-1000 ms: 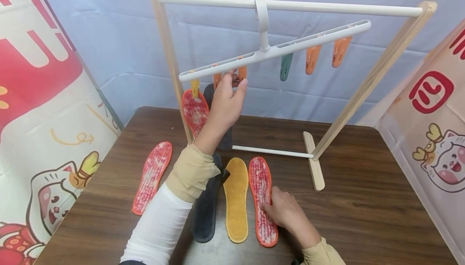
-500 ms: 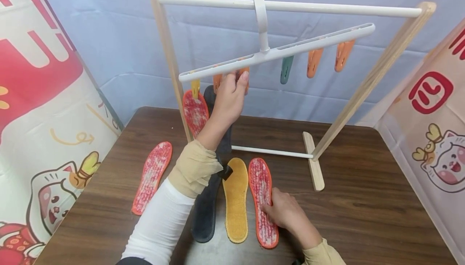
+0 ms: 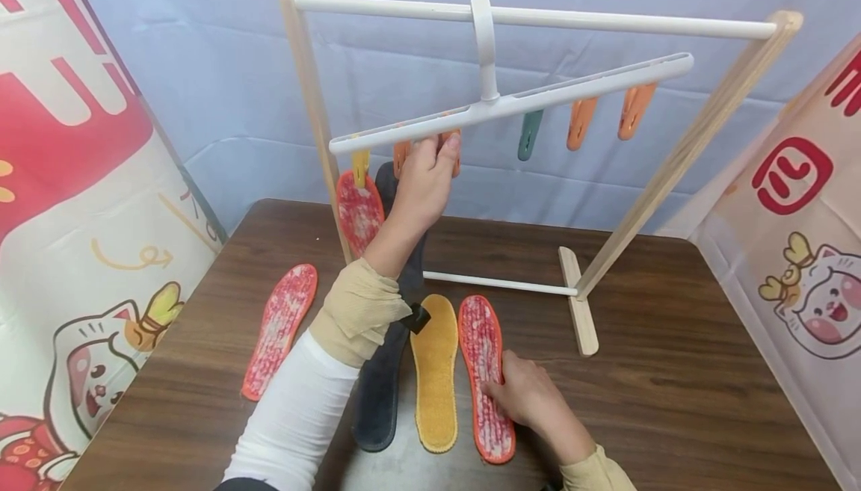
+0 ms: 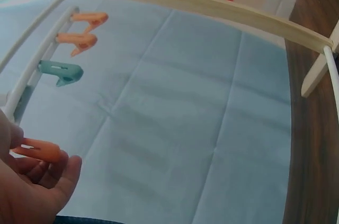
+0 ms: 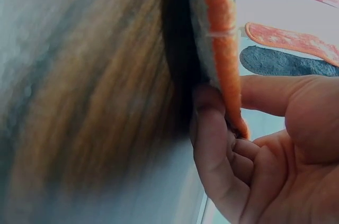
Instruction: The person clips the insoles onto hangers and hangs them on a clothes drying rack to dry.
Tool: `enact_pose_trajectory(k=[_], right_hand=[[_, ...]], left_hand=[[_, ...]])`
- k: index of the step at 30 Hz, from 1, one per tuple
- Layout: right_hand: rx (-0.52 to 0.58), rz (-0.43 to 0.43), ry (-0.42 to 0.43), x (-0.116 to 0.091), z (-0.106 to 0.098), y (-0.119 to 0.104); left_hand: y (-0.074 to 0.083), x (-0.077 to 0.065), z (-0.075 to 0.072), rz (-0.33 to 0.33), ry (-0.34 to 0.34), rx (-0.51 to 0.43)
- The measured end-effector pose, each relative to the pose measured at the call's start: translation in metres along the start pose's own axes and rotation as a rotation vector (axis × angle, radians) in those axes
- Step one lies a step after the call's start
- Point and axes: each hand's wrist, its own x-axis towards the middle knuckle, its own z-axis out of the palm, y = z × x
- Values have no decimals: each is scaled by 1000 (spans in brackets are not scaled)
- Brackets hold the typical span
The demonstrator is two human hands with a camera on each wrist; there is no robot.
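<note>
My left hand (image 3: 424,188) is up at the white clip hanger (image 3: 565,96), its fingers gripping an orange clothespin (image 4: 45,151) left of the hook. My right hand (image 3: 534,394) pinches the edge of a red-and-white insole (image 3: 480,349) with orange trim, low over the table; in the right wrist view its fingers (image 5: 212,150) curl beneath the edge. From the hanger's left end a similar red insole (image 3: 359,211) hangs in a yellow clothespin (image 3: 360,166). A dark insole (image 3: 386,181) hangs beside it below another orange clothespin (image 3: 400,156), partly hidden by my left hand and arm.
On the brown table (image 3: 673,371) lie a yellow insole (image 3: 437,379), a dark insole (image 3: 378,401) and another red insole (image 3: 281,330). The wooden rack (image 3: 686,170) bears the tilted hanger. A green clothespin (image 3: 530,134) and two orange ones hang on its right half.
My left hand's fingers have closed in around the orange clothespin. The hanger's right end has dipped a little. My right hand and its insole stay nearly in place.
</note>
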Motion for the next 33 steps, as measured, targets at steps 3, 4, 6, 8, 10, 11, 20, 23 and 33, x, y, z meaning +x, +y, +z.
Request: enact_pose_trajectory(k=[3,4,6,8,10,11,20,23,33], right_hand=[[-2,-1,6,0,1,0],[-4,-1,9,0,1,1],[-9,0,12,0,1,1],[-9,4,13,0,0,1],[-11,2,16,0,0,1],[-13,0,16,0,0,1],[-7,2,17,0,0,0],[-8,2,16,0,1,0],[-5,13,11,2,2,-2]], left_hand=[[3,-2,-2,-35,-14,-15],[3,-3,-2,-43,-16,-21],[5,-3,-2,-54,-20,-34],[6,-4,-2,-62,-22,-42],[7,-4,-2,-75,-21,-49],[7,-4,-2,-80,-21,-52],[8,-4,-2,-153,-9,-151],[8,-4,-2,-158,3,-174],[8,-5,-3,-140,36,-182]])
